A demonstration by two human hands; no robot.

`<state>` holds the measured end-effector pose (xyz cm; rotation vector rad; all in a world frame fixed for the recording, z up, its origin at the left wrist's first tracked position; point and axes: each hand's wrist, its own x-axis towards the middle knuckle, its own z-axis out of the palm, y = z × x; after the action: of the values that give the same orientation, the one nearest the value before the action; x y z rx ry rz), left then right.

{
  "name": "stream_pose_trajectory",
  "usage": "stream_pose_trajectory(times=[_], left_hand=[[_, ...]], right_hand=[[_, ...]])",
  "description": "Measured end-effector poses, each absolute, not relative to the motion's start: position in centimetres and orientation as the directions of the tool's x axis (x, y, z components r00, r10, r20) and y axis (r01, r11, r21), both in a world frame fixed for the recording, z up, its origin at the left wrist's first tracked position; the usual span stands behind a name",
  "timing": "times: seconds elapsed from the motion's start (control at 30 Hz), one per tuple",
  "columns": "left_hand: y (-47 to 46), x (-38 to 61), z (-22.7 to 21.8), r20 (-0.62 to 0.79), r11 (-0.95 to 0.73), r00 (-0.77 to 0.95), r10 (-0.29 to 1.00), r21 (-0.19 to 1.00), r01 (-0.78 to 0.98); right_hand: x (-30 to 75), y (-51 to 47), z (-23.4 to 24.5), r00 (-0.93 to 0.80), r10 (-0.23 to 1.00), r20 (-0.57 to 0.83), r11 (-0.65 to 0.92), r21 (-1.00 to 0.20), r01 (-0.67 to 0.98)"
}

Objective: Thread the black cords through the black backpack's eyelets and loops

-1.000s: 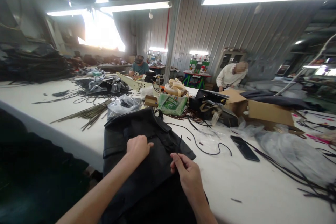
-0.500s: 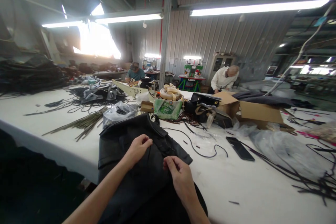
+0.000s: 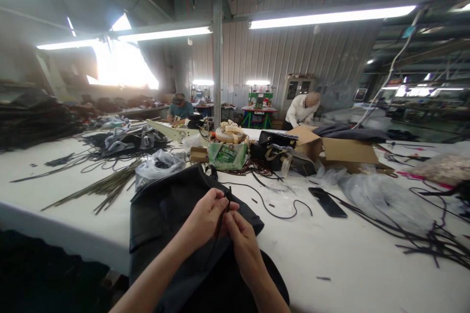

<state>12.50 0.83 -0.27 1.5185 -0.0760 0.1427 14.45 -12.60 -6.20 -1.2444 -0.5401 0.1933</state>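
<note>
A large black bag, smooth like leather, lies over the near edge of the white table, its lower part toward me. Above its upper part my left hand is closed, thumb and fingers pinching a thin black cord whose end sticks up. Just below and to the right, the fingertips of my right hand pinch the same cord, close against the left hand. The rest of the cord is mostly hidden by the fingers and blends into the black material.
Beyond the bag stand a clear plastic bag, a green box with tape rolls and an open cardboard box. A phone and black cords lie to the right, thin strips to the left. Two people work farther back.
My hands have come together; the left moved right and the right closed up against it. The cord end now stands up between the fingers. The view has turned slightly right.
</note>
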Motion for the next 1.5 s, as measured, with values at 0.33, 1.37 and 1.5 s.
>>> stream_pose_trajectory(times=[0.33, 1.37, 1.5], left_hand=[[-0.3, 12.4, -1.8, 0.182, 0.067, 0.981, 0.064, 0.98, -0.187], [0.1, 10.7, -2.3, 0.257, 0.06, 0.899, 0.354, 0.953, -0.296], [-0.1, 10.6, -2.9, 0.268, 0.047, 0.899, 0.347, 0.952, -0.302]], right_hand=[[14.4, -13.7, -6.6, 0.872, 0.427, 0.24, 0.252, -0.958, 0.14], [13.9, -12.6, -5.1, 0.919, 0.364, 0.15, 0.192, -0.978, 0.083], [14.0, -12.3, -5.4, 0.926, 0.343, 0.156, 0.174, -0.98, 0.1]])
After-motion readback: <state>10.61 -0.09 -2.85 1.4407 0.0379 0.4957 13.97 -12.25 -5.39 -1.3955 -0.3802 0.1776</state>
